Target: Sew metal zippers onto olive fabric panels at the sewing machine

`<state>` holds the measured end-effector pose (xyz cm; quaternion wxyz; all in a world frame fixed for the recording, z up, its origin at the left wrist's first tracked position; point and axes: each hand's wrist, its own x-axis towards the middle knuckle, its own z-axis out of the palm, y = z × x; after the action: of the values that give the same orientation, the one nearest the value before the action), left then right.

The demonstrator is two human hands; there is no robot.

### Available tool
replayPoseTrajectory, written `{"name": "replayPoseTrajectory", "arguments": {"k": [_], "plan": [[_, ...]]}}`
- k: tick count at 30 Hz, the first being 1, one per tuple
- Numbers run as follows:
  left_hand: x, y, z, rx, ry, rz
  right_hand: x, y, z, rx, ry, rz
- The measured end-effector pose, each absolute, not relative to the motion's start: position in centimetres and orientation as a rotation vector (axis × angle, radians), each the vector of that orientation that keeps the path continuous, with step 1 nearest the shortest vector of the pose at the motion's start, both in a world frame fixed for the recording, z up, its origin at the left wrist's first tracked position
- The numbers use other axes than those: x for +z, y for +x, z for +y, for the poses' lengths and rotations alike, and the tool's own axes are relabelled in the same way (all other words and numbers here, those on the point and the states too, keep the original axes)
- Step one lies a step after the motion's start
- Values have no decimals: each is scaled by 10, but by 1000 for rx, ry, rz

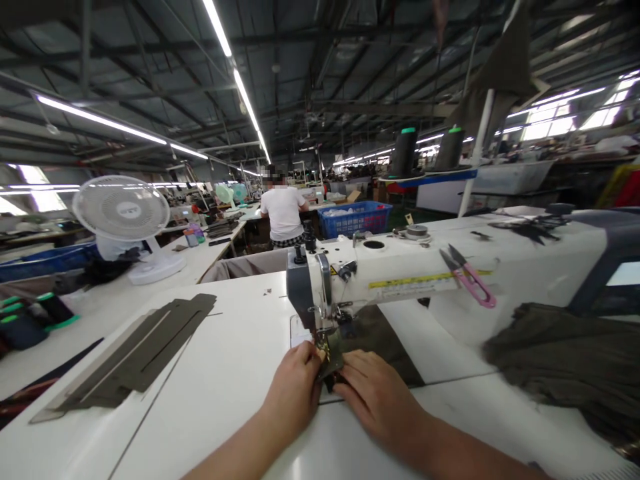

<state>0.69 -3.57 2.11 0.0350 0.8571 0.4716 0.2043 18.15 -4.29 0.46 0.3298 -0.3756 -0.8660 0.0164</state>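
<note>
One curled left hand (295, 379) and, near it, one flatter right hand (377, 393) touch the small, matte olive cloth (334, 352) below the glossy white sewing machine (425, 257); watching remotely, I cannot tell whether either pinches it.

Bare forearms (239, 445), wrists (274, 415), bare fingers (356, 365)

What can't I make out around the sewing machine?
In the head view:
Small cloth piece: partly hidden by the left hand and right hand.
Sewing machine: needle tip too small to pick out.
Yellow tape: markings too small.
Screen: cut off by right edge.
</note>
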Motion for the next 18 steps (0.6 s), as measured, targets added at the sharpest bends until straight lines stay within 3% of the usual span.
{"name": "replayPoseTrajectory", "arguments": {"k": [7,12,18], "plan": [[36,8,-62,753,2229,1838,21,176,-21,163,-1234,-2307],[29,4,-69,953,2420,1415,21,176,-7,222,-1252,-2290],[20,8,-59,691,2954,1140,14,174,-2,247,-1311,-2242]]}}
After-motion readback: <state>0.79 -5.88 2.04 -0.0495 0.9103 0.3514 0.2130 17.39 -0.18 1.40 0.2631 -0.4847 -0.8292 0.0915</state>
